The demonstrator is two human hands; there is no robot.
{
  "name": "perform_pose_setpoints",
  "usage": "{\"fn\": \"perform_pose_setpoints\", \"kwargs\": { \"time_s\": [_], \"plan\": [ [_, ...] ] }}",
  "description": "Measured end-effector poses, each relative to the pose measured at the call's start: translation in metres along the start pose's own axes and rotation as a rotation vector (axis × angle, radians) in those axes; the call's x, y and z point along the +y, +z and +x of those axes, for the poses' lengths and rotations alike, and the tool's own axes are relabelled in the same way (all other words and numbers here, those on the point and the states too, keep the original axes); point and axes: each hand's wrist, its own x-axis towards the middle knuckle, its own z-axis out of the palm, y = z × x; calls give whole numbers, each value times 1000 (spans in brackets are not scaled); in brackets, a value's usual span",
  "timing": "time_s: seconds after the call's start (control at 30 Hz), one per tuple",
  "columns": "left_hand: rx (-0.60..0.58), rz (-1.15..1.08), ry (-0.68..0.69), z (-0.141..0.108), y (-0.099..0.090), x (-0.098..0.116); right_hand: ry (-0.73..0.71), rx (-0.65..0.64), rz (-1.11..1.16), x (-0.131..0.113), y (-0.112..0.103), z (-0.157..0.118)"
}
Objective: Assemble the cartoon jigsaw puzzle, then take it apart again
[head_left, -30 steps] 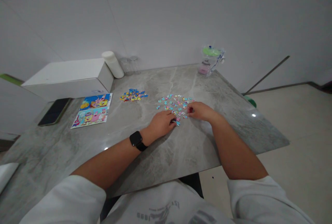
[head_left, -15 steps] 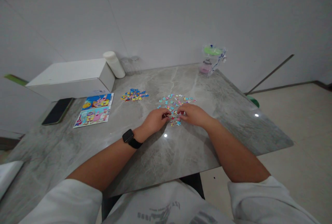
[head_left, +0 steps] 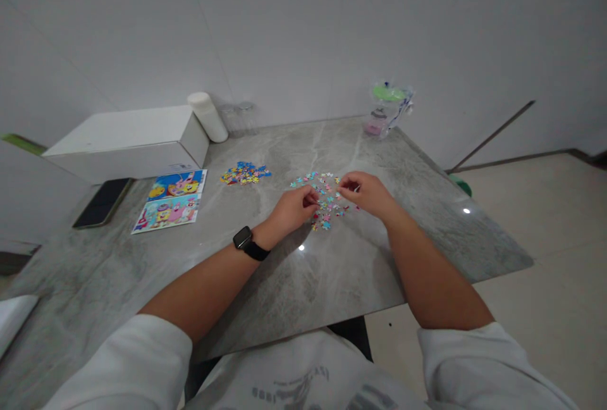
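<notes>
Loose jigsaw pieces (head_left: 326,216) in pale blue, pink and white lie scattered on the grey marbled table. At the left side of this spread, my left hand (head_left: 300,207), with a black watch on its wrist, has thumb and fingers closed in a pinch. My right hand (head_left: 367,192) hovers over the right and far part of the spread, its thumb and forefinger drawn together. Whatever either pinch holds is too small or hidden to make out. Further left sits a heap of blue and yellow jigsaw pieces (head_left: 245,173).
Two cartoon picture sheets (head_left: 171,202) lie left, beside a dark phone (head_left: 103,202). Behind them stand a white box (head_left: 123,144), a white bottle (head_left: 208,118) and clear glasses (head_left: 239,120). A clear plastic bag (head_left: 387,111) is at the table's far right.
My right hand has moved right and away from me, uncovering pieces in the middle of the spread. My left hand has shifted slightly right and further in over the pieces.
</notes>
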Motion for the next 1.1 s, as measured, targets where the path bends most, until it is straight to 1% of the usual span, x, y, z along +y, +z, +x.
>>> {"fn": "perform_pose_setpoints", "kwargs": {
  "time_s": [0.07,0.13,0.23,0.33,0.43,0.57,0.63,0.7,0.73,0.8,0.9,0.97,1.0,1.1],
  "plan": [
    [6,42,2,8,1,-3,70,86,-180,16,-20,1],
    [13,100,13,19,4,-6,170,82,-353,31,-33,1],
    [-6,158,34,36,12,-8,378,4,-532,46,-35,0],
    [-48,167,44,54,26,-3,530,-63,-611,49,-28,-1],
    [-101,203,79,67,41,7,568,-120,-633,48,-23,-2],
    [-161,338,154,77,61,18,530,-163,-622,50,-22,-6],
    [-179,417,197,79,67,19,505,-154,-605,50,-23,-7],
    [-161,470,230,79,66,16,488,-123,-588,49,-25,-6],
    [-140,481,236,79,63,13,480,-107,-580,47,-25,-6],
    [-81,471,225,77,48,4,464,-81,-567,44,-26,-5],
    [4,430,190,64,12,-19,421,-58,-554,37,-26,-4],
    [61,416,156,47,-17,-36,366,-49,-541,31,-24,-3],
    [72,416,152,36,-31,-43,323,-55,-524,27,-23,-3],
    [97,428,122,-5,-67,-57,130,-113,-425,9,-15,-5]
  ]
}}
